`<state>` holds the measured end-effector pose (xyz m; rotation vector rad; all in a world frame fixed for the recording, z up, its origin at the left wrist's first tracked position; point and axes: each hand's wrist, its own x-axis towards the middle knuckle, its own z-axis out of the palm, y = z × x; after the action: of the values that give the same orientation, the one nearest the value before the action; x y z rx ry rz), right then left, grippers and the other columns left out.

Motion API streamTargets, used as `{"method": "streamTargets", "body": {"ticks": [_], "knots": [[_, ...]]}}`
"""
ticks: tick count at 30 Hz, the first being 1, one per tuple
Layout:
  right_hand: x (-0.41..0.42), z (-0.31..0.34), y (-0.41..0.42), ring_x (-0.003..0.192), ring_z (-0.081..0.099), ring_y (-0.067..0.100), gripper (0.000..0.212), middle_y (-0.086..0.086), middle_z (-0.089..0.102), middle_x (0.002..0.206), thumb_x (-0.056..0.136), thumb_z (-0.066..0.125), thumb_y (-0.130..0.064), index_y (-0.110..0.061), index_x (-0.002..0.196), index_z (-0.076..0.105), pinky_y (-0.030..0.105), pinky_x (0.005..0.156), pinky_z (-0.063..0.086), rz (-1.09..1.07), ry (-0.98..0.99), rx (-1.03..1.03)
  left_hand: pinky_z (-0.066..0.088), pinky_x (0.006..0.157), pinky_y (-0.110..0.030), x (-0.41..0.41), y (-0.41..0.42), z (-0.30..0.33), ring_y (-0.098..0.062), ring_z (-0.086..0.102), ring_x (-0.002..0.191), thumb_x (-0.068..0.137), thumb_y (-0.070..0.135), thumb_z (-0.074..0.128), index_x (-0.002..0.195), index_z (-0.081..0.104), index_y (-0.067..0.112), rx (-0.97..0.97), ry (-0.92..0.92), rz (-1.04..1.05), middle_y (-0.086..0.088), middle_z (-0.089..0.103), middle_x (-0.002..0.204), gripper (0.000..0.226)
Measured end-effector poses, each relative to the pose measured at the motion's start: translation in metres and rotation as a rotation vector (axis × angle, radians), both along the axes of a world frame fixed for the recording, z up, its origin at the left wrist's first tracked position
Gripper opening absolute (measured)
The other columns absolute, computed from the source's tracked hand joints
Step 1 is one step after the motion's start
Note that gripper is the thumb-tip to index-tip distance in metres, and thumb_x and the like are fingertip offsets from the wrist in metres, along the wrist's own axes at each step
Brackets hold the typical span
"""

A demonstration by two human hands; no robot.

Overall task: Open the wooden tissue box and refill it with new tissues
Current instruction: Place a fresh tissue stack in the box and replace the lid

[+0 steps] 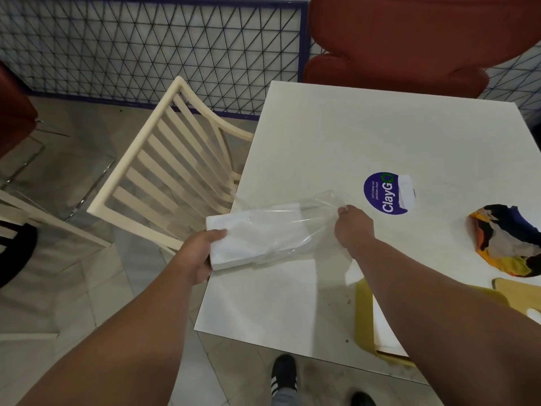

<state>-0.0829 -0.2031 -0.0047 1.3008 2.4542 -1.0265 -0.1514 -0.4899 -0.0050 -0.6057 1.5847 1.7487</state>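
Observation:
A stack of white tissues (pixel 248 238) hangs over the left edge of the white table (pixel 366 142), partly inside a clear plastic wrapper (pixel 310 218). My left hand (pixel 199 253) grips the bare left end of the stack. My right hand (pixel 352 227) pinches the wrapper's loose right end. The open wooden tissue box (pixel 364 323) lies near the table's front edge, mostly hidden under my right forearm, with white showing inside. A flat wooden piece (pixel 518 291), perhaps the lid, lies at the right edge.
A cream slatted chair (pixel 164 171) stands left of the table. A round purple sticker (pixel 383 193) and a colourful cloth (pixel 509 241) lie on the table. A red seat (pixel 409 48) is behind it, with a blue wire fence (pixel 146 48). My shoes (pixel 284 376) show below.

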Motion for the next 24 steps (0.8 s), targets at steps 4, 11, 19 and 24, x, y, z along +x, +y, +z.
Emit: {"method": "streamTargets", "body": {"ticks": [4, 11, 19, 24], "knots": [[0.001, 0.001, 0.001, 0.113, 0.055, 0.03, 0.034, 0.011, 0.058, 0.122, 0.104, 0.025, -0.016, -0.006, 0.124, 0.051, 0.028, 0.078, 0.036, 0.03, -0.021, 0.033, 0.05, 0.091, -0.053, -0.003, -0.016, -0.006, -0.032, 0.066, 0.1, 0.082, 0.018, 0.065, 0.121, 0.057, 0.01, -0.042, 0.026, 0.052, -0.011, 0.07, 0.111, 0.041], [0.003, -0.004, 0.004, 0.105, 0.056, 0.032, 0.035, 0.014, 0.061, 0.117, 0.104, 0.029, -0.027, -0.009, 0.12, 0.054, 0.033, 0.081, 0.042, -0.048, 0.085, 0.009, 0.049, 0.092, -0.046, 0.001, -0.048, -0.003, -0.029, 0.066, 0.098, 0.084, 0.017, 0.061, 0.117, 0.06, 0.014, -0.036, 0.036, 0.15, -0.007, 0.07, 0.109, 0.033], [0.011, 0.016, -0.041, 0.107, 0.056, 0.031, 0.046, 0.007, 0.06, 0.12, 0.082, 0.06, -0.04, -0.023, 0.125, 0.062, 0.042, 0.093, 0.039, 0.455, 0.563, 0.521, 0.053, 0.081, -0.04, 0.007, -0.05, 0.007, -0.025, 0.068, 0.088, 0.084, 0.019, 0.063, 0.108, 0.064, 0.014, -0.02, 0.043, 0.186, -0.004, 0.072, 0.101, 0.025], [0.02, 0.0, -0.057, 0.131, 0.041, 0.023, 0.055, -0.003, 0.045, 0.144, 0.089, 0.051, -0.056, -0.035, 0.14, 0.046, 0.038, 0.109, 0.026, 0.863, 0.183, 0.46, 0.051, 0.088, -0.045, 0.012, -0.06, 0.013, -0.027, 0.067, 0.091, 0.084, 0.017, 0.062, 0.105, 0.064, 0.013, -0.02, 0.067, 0.223, -0.006, 0.071, 0.103, 0.021]]}}
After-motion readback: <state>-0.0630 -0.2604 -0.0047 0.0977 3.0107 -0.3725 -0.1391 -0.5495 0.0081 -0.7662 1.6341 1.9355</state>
